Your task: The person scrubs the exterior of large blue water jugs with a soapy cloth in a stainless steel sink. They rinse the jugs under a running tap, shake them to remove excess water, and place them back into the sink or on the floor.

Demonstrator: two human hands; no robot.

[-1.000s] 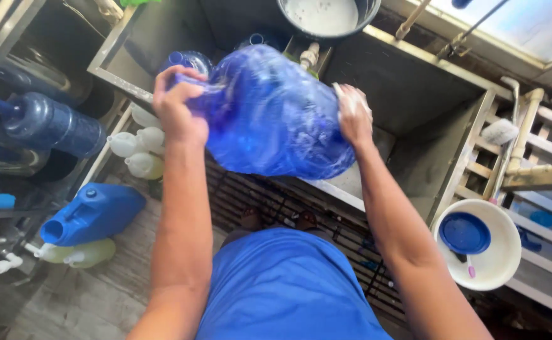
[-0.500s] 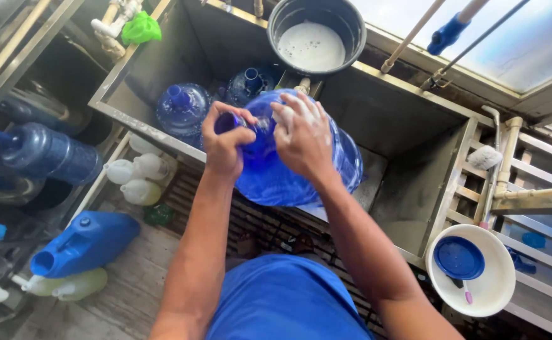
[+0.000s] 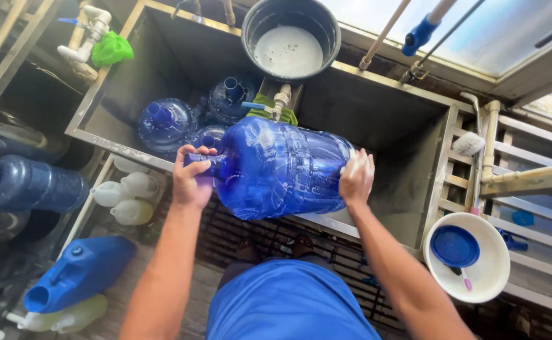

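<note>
A large blue translucent water jug (image 3: 279, 167) lies on its side across the front rim of a steel sink (image 3: 377, 119), neck pointing left, its wall wet and soapy. My left hand (image 3: 192, 179) is wrapped around the jug's neck. My right hand (image 3: 356, 177), foamy, presses flat against the jug's base end at the right. Three more blue jugs (image 3: 166, 123) stand upright inside the left sink basin behind it.
A dark bucket of milky water (image 3: 290, 44) sits at the sink's back rim. White bowl with a blue lid (image 3: 465, 255) on the right rack. Blue jerrycan (image 3: 78, 274), white bottles (image 3: 125, 195) and another blue jug (image 3: 27, 182) at the left. Green cloth (image 3: 112, 49) on pipes.
The jug has been turned from neck-toward-me to lying sideways. My left hand stayed on the neck; my right hand moved from the neck to the base end.
</note>
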